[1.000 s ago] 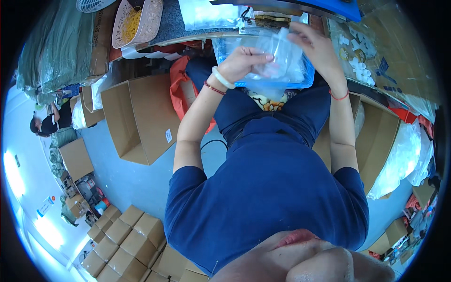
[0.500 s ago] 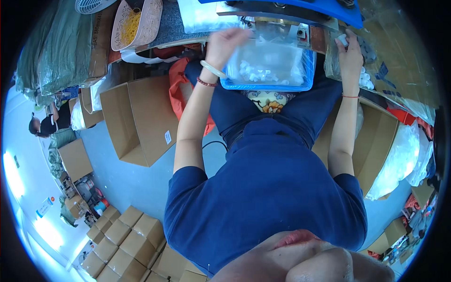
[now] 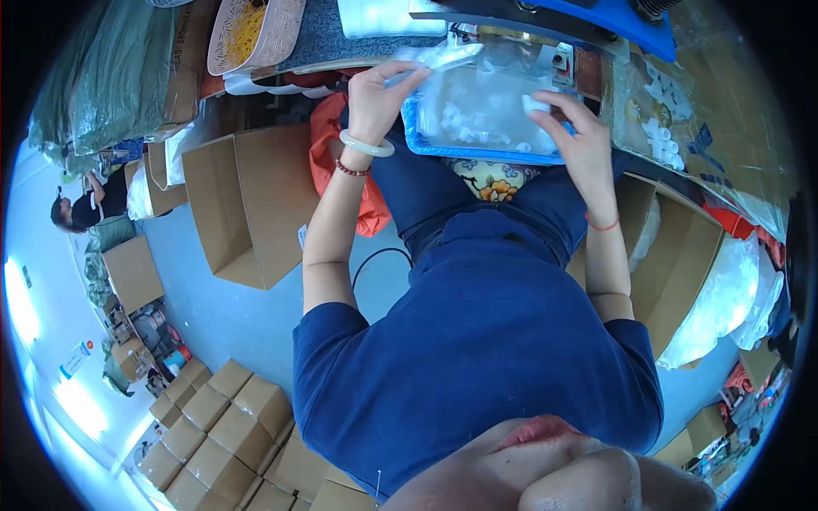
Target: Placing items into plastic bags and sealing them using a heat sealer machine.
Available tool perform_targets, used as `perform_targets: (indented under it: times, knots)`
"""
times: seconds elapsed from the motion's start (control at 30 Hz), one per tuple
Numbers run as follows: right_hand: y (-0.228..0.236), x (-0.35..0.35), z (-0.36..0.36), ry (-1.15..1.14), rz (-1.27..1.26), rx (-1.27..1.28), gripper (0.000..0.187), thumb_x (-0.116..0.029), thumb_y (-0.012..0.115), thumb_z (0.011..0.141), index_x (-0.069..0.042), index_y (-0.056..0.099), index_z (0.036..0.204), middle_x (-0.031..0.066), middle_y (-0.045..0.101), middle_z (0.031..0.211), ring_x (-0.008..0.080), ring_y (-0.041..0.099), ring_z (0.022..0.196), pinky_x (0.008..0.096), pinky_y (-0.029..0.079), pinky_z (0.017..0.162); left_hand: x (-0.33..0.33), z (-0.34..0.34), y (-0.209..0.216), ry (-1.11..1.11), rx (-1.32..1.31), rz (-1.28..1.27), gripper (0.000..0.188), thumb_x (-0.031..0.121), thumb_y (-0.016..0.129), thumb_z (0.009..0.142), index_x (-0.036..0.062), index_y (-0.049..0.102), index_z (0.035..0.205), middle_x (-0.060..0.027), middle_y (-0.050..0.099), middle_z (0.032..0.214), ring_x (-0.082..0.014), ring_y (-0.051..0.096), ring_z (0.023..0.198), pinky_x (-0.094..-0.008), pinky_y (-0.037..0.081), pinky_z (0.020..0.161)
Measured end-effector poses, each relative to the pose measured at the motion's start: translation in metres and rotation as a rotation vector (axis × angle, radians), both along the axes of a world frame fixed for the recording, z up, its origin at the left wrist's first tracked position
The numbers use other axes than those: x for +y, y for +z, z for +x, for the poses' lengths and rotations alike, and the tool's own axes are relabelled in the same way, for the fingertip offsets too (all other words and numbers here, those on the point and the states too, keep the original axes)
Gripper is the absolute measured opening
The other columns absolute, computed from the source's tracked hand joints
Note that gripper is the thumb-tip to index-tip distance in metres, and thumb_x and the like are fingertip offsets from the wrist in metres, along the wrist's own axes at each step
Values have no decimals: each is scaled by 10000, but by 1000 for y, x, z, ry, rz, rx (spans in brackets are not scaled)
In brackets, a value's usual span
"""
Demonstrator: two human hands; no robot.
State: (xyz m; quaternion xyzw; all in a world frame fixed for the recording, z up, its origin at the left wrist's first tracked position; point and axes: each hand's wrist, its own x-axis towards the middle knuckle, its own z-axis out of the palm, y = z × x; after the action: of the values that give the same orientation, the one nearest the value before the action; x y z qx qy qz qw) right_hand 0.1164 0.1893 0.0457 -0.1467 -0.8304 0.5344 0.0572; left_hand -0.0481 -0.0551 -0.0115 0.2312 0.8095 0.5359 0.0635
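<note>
My left hand (image 3: 381, 96), with a pale bangle and a beaded bracelet on its wrist, pinches the near end of a small clear plastic bag (image 3: 453, 57), smeared by motion. My right hand (image 3: 582, 132) holds a small white cylindrical piece (image 3: 534, 104) between thumb and fingers. Below and between both hands lies a blue-rimmed tray (image 3: 498, 154) over my lap. Loose white plastic pieces (image 3: 464, 128) lie in it, partly veiled by clear film. More white cylindrical pieces (image 3: 665, 143) sit at the right of the bench.
A blue machine frame (image 3: 626, 25) overhangs the bench's far side. To the left stands a patterned basket (image 3: 285, 38) of yellow bands (image 3: 249, 34). Open cardboard boxes (image 3: 281, 200) flank my legs, and stacked cartons (image 3: 221, 426) stand behind. Another person (image 3: 89, 200) is at far left.
My right hand has come left from the bench's right side to the tray, carrying the white piece. My left hand has drawn slightly back and left, with the clear bag now visible in it.
</note>
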Motion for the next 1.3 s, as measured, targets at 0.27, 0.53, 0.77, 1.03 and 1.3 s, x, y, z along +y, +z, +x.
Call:
perform_targets:
  times: [0.27, 0.53, 0.77, 1.03, 1.3]
  knots:
    - [32, -7, -27, 150, 283, 427, 258, -105, 742, 831, -32, 692, 1074, 86, 684, 1047, 198, 642, 943, 293, 503, 814, 29, 35, 38, -214, -261, 79, 228, 162, 771, 836, -16, 738, 974, -38, 716, 809, -50, 611, 747, -201, 487, 682]
    - [24, 29, -35, 496, 484, 182, 262, -198, 664, 891, -49, 658, 1106, 119, 676, 1050, 295, 639, 977, 346, 501, 824, 38, 29, 22, -558, -722, 92, 240, 134, 696, 901, -42, 704, 1064, -94, 737, 897, -151, 696, 890, -247, 540, 785]
    - [0, 76, -1, -163, 900, 42, 255, -232, 604, 925, -119, 646, 1150, 96, 667, 1151, 283, 627, 1054, 360, 515, 827, 84, 6, -15, -388, -1050, 505, 246, 53, 632, 916, -116, 634, 1094, -198, 690, 1031, -295, 699, 911, -359, 591, 824]
    - [-83, 127, 16, -246, 1099, -99, 259, -138, 627, 883, -118, 655, 1140, 164, 644, 1156, 370, 593, 1057, 442, 496, 863, 71, -6, -14, -294, -819, 237, 261, 171, 684, 908, -17, 681, 1089, -129, 706, 1033, -233, 706, 908, -341, 589, 790]
    - [-87, 133, 0, -503, 815, 0, 304, -298, 652, 901, -128, 663, 1152, 158, 631, 1117, 350, 590, 1056, 430, 487, 866, 26, -60, -51, -83, 826, -605, 479, 309, 696, 858, 104, 587, 1276, -136, 595, 1297, -318, 535, 1239, -438, 396, 1017]
